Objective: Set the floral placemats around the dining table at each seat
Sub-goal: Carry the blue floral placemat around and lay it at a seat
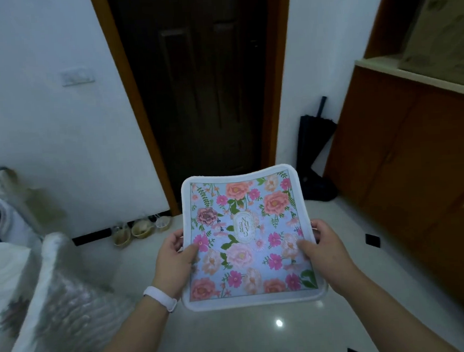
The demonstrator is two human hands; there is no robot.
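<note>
A pale glossy floor [236, 335] fills the lower middle of the frame, with one bright point of reflected light on it. A white wall [43, 128] covers the upper left and carries a light switch plate [77, 76]. A dark wooden door [205, 81] in an orange-brown frame stands top centre. A brown wooden cabinet [416, 163] runs down the right side; its pale counter [410, 76] holds a cardboard box [446, 34] in the upper right corner. White cushions wrapped in clear plastic [50, 306] crowd the lower left. A folded black umbrella [315, 139] leans in the corner between door and cabinet. Several small pale bowls [141, 229] sit on the floor at the foot of the wall, left of the door.

At centre frame, above the floor, a floral placemat [246, 238] with a white border is held nearly flat. The left hand [173, 259], a white band [160, 299] on its wrist, is closed on the mat's left edge, thumb on top. The right hand [324, 252] is closed on the right edge the same way.
</note>
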